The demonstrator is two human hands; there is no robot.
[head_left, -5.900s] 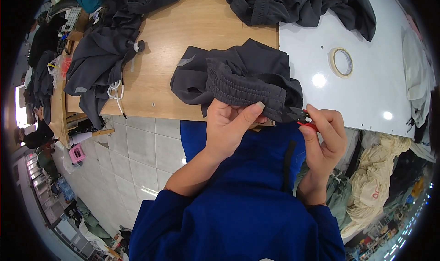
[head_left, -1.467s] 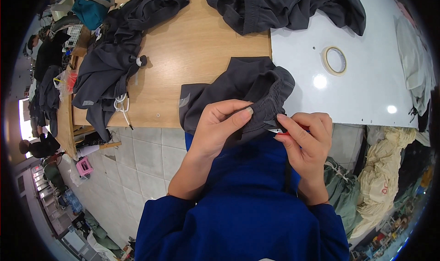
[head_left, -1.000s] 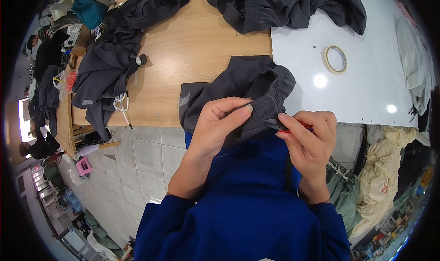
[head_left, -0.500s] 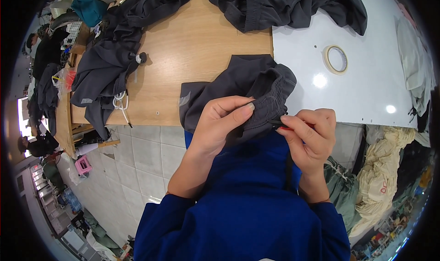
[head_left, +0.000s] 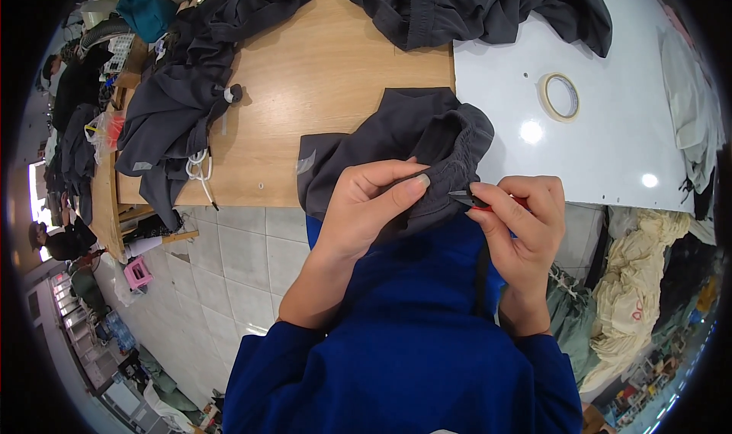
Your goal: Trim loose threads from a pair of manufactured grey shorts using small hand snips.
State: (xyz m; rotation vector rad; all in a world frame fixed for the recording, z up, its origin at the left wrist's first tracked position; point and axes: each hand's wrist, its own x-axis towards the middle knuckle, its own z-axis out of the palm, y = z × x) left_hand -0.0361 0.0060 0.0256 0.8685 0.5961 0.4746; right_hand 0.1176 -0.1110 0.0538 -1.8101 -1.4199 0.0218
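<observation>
My left hand (head_left: 367, 209) pinches the gathered elastic waistband of a dark grey garment (head_left: 389, 125) between thumb and fingers. Most of that garment lies on the table's near edge, with its opening facing up. In my right hand (head_left: 524, 224) is a pair of small red-handled thread snips (head_left: 479, 204), held between thumb and fingers. Their pointed metal tip lies close against the waistband, just right of my left thumb; whether the blades touch the fabric I cannot tell. The palm hides most of the handles.
Another grey garment with a white drawcord (head_left: 200, 166) lies on the left of the wooden table (head_left: 305, 76). More grey garments (head_left: 457, 11) lie at the far side. A tape roll (head_left: 559, 97) rests on the white surface (head_left: 595, 152). Cream fabric (head_left: 629, 297) is piled at the right.
My right hand has drawn slightly to the right, and more of the snips' metal tip shows. My left hand keeps its pinch on the waistband.
</observation>
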